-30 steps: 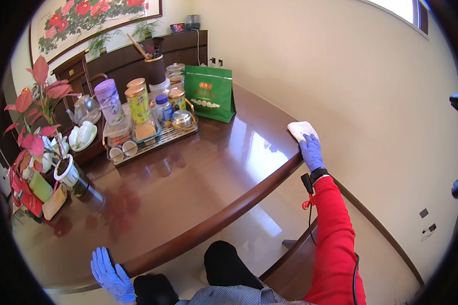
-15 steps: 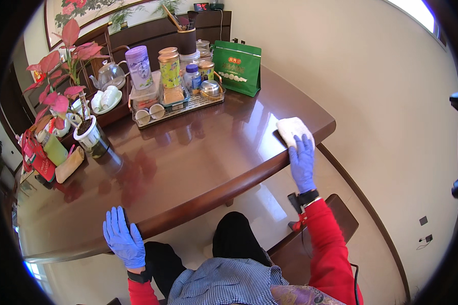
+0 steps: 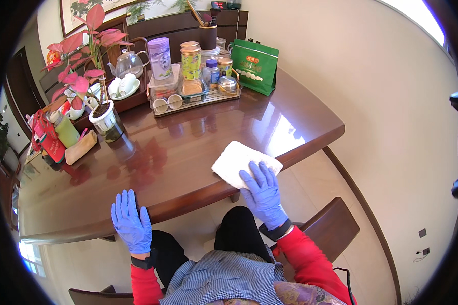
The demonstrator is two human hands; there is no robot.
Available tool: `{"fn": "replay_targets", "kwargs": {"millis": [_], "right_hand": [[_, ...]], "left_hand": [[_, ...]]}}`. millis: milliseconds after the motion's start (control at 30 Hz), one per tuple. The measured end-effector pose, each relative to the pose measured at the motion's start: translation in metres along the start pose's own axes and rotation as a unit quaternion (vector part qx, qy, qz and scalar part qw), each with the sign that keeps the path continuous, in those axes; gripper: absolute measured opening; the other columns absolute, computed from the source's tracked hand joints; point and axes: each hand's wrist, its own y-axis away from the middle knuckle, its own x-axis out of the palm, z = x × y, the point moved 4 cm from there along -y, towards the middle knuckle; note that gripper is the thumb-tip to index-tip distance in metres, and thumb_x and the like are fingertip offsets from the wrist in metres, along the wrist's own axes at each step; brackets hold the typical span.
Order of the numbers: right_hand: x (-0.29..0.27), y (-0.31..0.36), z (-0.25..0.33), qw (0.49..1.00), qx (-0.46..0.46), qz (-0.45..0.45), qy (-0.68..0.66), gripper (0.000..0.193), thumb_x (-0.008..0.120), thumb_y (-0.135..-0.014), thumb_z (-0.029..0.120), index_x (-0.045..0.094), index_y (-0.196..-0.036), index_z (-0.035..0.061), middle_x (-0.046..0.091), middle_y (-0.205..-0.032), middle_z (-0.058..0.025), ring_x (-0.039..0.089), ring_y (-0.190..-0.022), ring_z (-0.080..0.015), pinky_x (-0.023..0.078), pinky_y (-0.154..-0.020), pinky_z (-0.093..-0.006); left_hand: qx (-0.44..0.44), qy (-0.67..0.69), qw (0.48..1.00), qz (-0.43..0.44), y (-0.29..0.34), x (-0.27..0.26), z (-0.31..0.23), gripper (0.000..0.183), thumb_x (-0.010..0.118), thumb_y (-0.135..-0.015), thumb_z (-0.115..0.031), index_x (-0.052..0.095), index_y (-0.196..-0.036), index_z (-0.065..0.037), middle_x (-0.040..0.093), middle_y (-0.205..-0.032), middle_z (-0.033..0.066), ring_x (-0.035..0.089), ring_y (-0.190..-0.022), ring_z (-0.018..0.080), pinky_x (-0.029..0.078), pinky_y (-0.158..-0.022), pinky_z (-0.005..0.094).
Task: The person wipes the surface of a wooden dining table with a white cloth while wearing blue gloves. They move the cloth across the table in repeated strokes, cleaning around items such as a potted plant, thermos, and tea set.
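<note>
A folded white cloth (image 3: 239,161) lies on the glossy brown wooden table (image 3: 193,147), close to its front edge. My right hand (image 3: 262,190), in a blue-purple glove, holds this cloth against the tabletop with its fingers laid over the near right part. Farther left, my left hand (image 3: 131,218), gloved alike, rests on the table's front edge. It is open, its fingers stretched out and nothing in it.
A clear tray (image 3: 198,104) with tins and jars stands at the back, beside a green bag (image 3: 254,66). A potted red-leaved plant (image 3: 106,119), a beige pouch (image 3: 81,147) and a bottle (image 3: 64,129) sit at the left. A wooden chair (image 3: 326,231) is below right.
My right hand has slid the cloth leftward and nearer along the table's front edge. The left hand stays on the edge. The view has shifted slightly.
</note>
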Motion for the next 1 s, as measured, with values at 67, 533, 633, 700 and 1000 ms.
{"fn": "replay_targets", "kwargs": {"millis": [67, 533, 633, 700, 1000], "right_hand": [[-0.005, -0.001, -0.020, 1.000, 0.020, 0.007, 0.020, 0.055, 0.074, -0.095, 0.024, 0.063, -0.148, 0.0191, 0.052, -0.159, -0.0160, 0.044, -0.149, -0.0437, 0.032, -0.124, -0.0586], [-0.007, -0.017, -0.031, 0.997, 0.067, -0.023, 0.040, 0.049, 0.076, -0.093, 0.018, 0.068, -0.141, 0.0137, 0.060, -0.151, -0.0159, 0.045, -0.147, -0.0426, 0.033, -0.124, -0.0541], [0.006, -0.018, 0.023, 0.999, -0.031, 0.010, 0.014, 0.056, 0.073, -0.095, 0.025, 0.061, -0.149, 0.0164, 0.054, -0.157, -0.0137, 0.045, -0.147, -0.0419, 0.030, -0.124, -0.0596], [0.013, -0.018, 0.052, 0.997, -0.046, 0.057, -0.035, 0.054, 0.074, -0.095, 0.023, 0.063, -0.147, 0.0168, 0.057, -0.155, -0.0123, 0.048, -0.146, -0.0405, 0.032, -0.123, -0.0571], [-0.003, -0.026, 0.000, 0.998, -0.039, 0.050, -0.001, 0.053, 0.072, -0.096, 0.029, 0.063, -0.147, 0.0179, 0.058, -0.154, -0.0123, 0.050, -0.144, -0.0388, 0.035, -0.122, -0.0562]], "left_hand": [[0.000, 0.002, 1.000, 0.001, 0.000, 0.000, 0.000, 0.055, 0.052, -0.109, -0.035, 0.054, -0.156, -0.007, 0.056, -0.158, 0.0147, 0.048, -0.149, 0.0370, 0.031, -0.126, 0.0517], [-0.006, 0.002, 1.000, -0.002, 0.000, 0.002, 0.001, 0.056, 0.054, -0.107, -0.034, 0.053, -0.156, -0.008, 0.055, -0.159, 0.0145, 0.048, -0.149, 0.0371, 0.032, -0.125, 0.0518], [0.000, -0.002, 1.000, -0.003, -0.001, 0.001, 0.000, 0.056, 0.054, -0.107, -0.034, 0.054, -0.156, -0.008, 0.055, -0.158, 0.0146, 0.048, -0.149, 0.0372, 0.032, -0.125, 0.0519], [0.000, -0.003, 1.000, -0.004, -0.001, 0.000, -0.002, 0.053, 0.054, -0.107, -0.032, 0.056, -0.154, -0.006, 0.057, -0.157, 0.0153, 0.049, -0.148, 0.0376, 0.033, -0.125, 0.0518], [0.001, -0.001, 1.000, -0.002, 0.000, 0.001, 0.000, 0.055, 0.053, -0.107, -0.034, 0.055, -0.155, -0.007, 0.056, -0.158, 0.0147, 0.048, -0.149, 0.0371, 0.032, -0.125, 0.0524]]}}
